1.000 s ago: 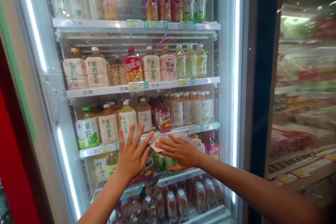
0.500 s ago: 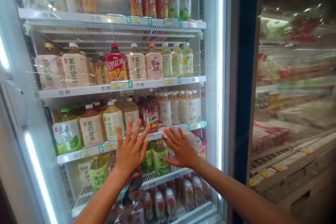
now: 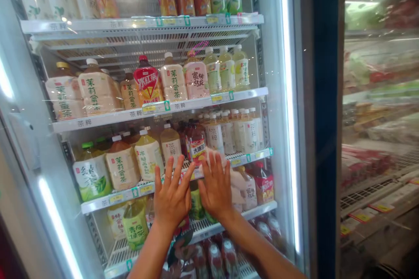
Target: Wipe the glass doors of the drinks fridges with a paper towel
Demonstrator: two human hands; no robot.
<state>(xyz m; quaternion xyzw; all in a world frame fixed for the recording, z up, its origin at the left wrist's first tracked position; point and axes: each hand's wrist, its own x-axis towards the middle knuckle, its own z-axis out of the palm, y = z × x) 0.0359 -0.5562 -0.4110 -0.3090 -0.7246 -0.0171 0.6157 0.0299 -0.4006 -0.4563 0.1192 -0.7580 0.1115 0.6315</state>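
Both arms reach forward to the glass door (image 3: 108, 43) of a lit drinks cooler. My left hand (image 3: 172, 202) has its fingers spread and looks flat against the glass, holding nothing. Close beside it on the right, my right hand (image 3: 216, 189) lies with its fingers stretched out over a white cloth (image 3: 238, 183), pressing it to the door. Pale edges of the cloth show around the fingertips and right of the palm; the rest is hidden. Whether it is cloth or paper I cannot tell. Behind the glass, a green tea bottle (image 3: 135, 226) stands left of my hands.
Several shelves of bottled tea fill the cooler, among them a red bottle (image 3: 147, 80) and a pink-labelled bottle (image 3: 196, 76). A bright light strip (image 3: 290, 109) runs down the right side. Beyond a dark post (image 3: 324, 117), an open chilled display (image 3: 376, 174) holds packed goods.
My right hand has turned more upright and shifted left with the cloth, closer to my left hand. My left hand has moved slightly right and down in view. The camera view has tilted.
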